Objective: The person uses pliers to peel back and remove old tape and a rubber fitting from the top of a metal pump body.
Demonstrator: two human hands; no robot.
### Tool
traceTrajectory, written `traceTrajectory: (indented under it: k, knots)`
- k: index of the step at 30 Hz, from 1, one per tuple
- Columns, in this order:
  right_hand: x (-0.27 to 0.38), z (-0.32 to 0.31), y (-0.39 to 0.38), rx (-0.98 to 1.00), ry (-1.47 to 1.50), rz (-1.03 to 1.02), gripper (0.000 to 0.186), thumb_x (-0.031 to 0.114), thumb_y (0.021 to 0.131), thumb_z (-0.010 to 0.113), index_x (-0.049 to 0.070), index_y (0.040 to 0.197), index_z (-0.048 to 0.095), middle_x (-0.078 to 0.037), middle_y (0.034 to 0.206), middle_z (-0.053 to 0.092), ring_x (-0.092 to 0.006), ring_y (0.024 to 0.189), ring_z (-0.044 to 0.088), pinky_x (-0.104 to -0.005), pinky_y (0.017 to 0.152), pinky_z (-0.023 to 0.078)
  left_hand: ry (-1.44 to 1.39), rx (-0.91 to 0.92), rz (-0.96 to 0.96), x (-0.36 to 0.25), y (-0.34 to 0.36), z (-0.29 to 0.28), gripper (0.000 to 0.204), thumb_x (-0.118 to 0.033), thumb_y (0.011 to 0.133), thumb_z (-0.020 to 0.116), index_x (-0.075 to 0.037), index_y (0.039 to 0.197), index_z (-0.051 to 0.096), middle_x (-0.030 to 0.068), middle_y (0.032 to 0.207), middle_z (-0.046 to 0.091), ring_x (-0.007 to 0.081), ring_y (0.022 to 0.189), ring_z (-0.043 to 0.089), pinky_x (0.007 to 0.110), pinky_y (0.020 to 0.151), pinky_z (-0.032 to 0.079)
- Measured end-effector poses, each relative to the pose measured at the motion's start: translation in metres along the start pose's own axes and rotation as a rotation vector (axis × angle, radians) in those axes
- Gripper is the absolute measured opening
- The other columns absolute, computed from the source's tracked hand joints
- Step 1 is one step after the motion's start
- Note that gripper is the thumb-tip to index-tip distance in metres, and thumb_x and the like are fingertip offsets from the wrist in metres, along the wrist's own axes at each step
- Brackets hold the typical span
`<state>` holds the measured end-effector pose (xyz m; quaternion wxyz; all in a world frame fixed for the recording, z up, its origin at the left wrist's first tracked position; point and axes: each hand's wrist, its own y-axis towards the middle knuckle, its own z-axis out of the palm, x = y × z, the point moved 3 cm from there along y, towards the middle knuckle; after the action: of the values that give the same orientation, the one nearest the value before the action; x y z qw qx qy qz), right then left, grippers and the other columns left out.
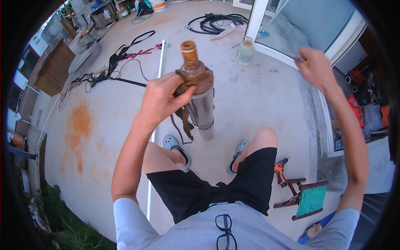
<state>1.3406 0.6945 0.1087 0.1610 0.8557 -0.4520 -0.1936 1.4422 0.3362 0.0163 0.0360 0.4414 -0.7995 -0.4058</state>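
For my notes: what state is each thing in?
Silver metal cylinder with rusty neck: roughly upright, held by left hand.
Right hand: raised, blurred; grip unclear.
Orange-and-black drill: set down.
Thick black line: coiled.
Clear plastic jug: upright.
Green-webbed wooden stool: seemingly unfolded.
Black-framed eyeglasses: hanging on grey shirt.

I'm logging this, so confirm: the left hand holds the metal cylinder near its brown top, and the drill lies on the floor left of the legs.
Wrong side: the head view shows the drill on the floor right of the legs. The left hand does hold the metal cylinder near its brown top.
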Motion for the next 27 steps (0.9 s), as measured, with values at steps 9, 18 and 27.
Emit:
traceTrajectory:
  k: [9,18,27]
  knots:
    - [0.100,0.011,0.016,-0.093,0.016,-0.228,0.027,0.003,0.079,0.064,0.002,0.103,0.052,-0.018,0.098,0.057,-0.0363,0.097,0.055,-0.0466,0.081,0.048,0.012,-0.002,0.092,-0.013,0.028,0.033,0.026,-0.012,0.076,0.081,0.000,0.085,0.059,0.0132,0.074,0.058,0.0305,0.062,0.059,0.037,0.055,0.047]
    - [0.134,0.021,0.027,-0.102,-0.190,-0.266,0.046,-0.003,0.066,0.074,0.003,0.106,0.052,-0.014,0.106,0.053,-0.0302,0.104,0.052,-0.0418,0.090,0.047,-0.046,0.261,-0.030,-0.005,0.043,0.019,0.026,-0.019,0.082,0.072,0.004,0.082,0.061,0.0204,0.072,0.059,0.0366,0.064,0.058,0.042,0.060,0.047]
    - [0.152,0.015,0.030,-0.066,-0.348,-0.214,0.050,0.004,0.069,0.077,0.005,0.112,0.052,-0.012,0.113,0.049,-0.0269,0.113,0.048,-0.0479,0.103,0.040,-0.004,0.201,-0.036,-0.008,0.037,0.021,0.030,-0.024,0.082,0.073,0.004,0.079,0.062,0.0221,0.077,0.065,0.0404,0.074,0.064,0.046,0.067,0.051]
